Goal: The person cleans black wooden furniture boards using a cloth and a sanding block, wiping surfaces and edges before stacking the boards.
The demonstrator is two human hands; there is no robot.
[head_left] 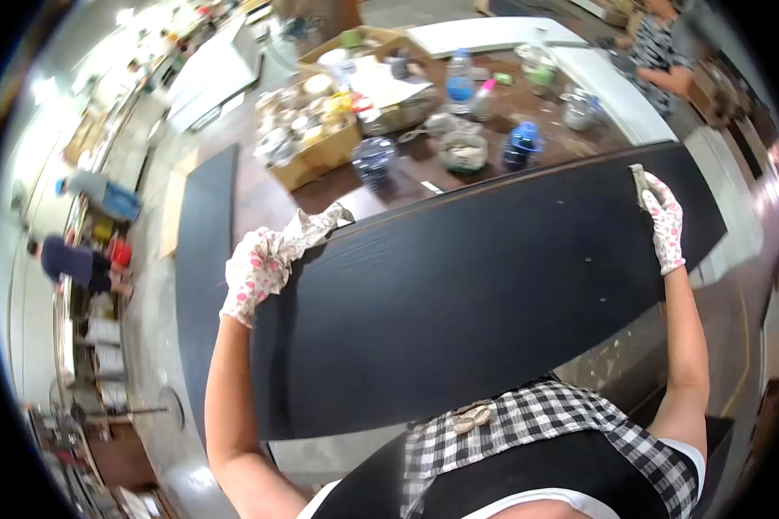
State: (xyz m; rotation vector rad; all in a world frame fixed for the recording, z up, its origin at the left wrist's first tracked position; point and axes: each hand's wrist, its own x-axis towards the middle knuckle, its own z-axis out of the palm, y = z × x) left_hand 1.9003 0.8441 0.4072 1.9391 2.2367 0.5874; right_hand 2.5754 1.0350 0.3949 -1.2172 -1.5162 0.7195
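Observation:
A large black panel (485,277) lies across the work table in front of me. My left hand (258,266), in a white glove with pink flowers, is closed round a crumpled pale rag (316,228) at the panel's far left edge. The rag's loose end reaches along that edge. My right hand (664,212), in a matching glove, grips a small flat greyish-beige pad (640,185) by the far right edge of the panel. Whether the pad is cloth or a sanding block I cannot make out. A few pale specks show on the black surface.
Past the panel stand a cardboard box (320,160) of small items, a blue-liquid bottle (459,78), a clear jug (375,162) and a blue-capped container (522,143). Another black panel (208,216) lies left. A person (662,56) sits far right; others work far left.

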